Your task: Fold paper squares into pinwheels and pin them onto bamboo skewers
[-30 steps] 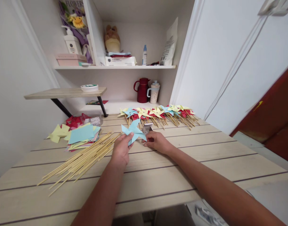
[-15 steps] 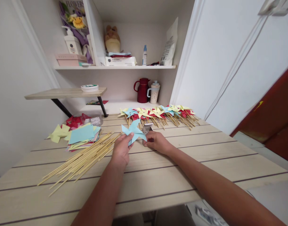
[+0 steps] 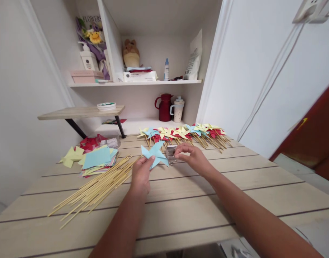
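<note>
My left hand (image 3: 141, 172) is closed on a light blue paper pinwheel (image 3: 155, 154), thumb on top of one blade. My right hand (image 3: 192, 157) is beside a small open box (image 3: 170, 151), its thumb and fingertips pinched together. Whatever may be between those fingertips is too small to make out. Several tiny pale bits (image 3: 173, 162) lie on the table at the box's near side. To the left of my left hand lie many thin wooden sticks (image 3: 99, 188).
Finished pinwheels on sticks (image 3: 180, 133) lie in a row at the back. Coloured paper squares (image 3: 96, 158), a yellow pinwheel (image 3: 72, 156) and a clear container (image 3: 110, 140) are at the left, near a small raised shelf (image 3: 80, 112). A red jug (image 3: 165, 107) and a cup (image 3: 177, 109) stand behind.
My right hand has drawn up and slightly right from the small box, which now shows more. My left hand still holds the blue pinwheel. The whole view has shifted slightly.
</note>
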`<move>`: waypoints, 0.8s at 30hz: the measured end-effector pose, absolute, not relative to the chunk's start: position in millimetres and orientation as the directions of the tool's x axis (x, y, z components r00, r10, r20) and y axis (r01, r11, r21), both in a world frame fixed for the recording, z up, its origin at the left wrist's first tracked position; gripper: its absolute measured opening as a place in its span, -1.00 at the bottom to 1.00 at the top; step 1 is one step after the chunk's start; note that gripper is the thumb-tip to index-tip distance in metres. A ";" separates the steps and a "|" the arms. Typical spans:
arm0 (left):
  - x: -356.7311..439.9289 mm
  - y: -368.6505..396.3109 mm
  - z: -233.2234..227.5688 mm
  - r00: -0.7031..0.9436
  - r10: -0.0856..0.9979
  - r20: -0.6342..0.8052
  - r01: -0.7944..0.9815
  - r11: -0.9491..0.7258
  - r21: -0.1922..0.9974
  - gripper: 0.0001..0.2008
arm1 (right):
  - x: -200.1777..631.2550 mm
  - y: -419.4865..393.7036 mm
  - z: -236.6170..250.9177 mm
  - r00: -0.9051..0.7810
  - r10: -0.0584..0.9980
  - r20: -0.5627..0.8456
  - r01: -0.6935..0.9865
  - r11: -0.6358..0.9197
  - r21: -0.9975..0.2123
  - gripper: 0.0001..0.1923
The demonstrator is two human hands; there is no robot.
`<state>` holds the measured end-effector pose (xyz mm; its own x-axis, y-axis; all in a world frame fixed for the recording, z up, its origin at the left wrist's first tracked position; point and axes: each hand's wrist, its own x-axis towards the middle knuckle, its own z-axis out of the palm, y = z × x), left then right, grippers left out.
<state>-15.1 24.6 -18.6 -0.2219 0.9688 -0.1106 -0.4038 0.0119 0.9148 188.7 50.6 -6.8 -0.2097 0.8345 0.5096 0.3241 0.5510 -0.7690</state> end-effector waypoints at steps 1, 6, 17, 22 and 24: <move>-15.0 24.6 -19.3 -0.230 0.970 -0.084 -0.389 -0.012 0.921 -0.73 | 188.2 48.2 -3.8 -0.202 0.835 0.512 0.295 0.550 -0.781 -0.90; -14.8 26.1 -22.5 -0.240 0.970 0.024 -0.287 -0.094 0.953 -0.73 | 175.4 36.9 0.4 -0.203 0.852 0.483 0.156 0.515 -0.843 -0.90; -9.1 22.0 -16.6 -0.282 0.949 0.141 -0.150 -0.189 0.970 -0.76 | 158.6 25.8 2.4 -0.163 0.902 0.399 0.112 0.419 -0.901 -0.90; -7.9 24.5 -22.5 -0.274 0.923 0.270 0.029 -0.273 0.962 -0.83 | 157.4 27.3 -0.9 -0.177 0.869 0.463 0.166 0.490 -0.856 -0.88; -6.9 24.2 -23.2 -0.247 0.910 0.332 0.084 -0.321 0.943 -0.86 | 157.2 28.0 -1.5 -0.205 0.844 0.495 0.184 0.530 -0.827 -0.87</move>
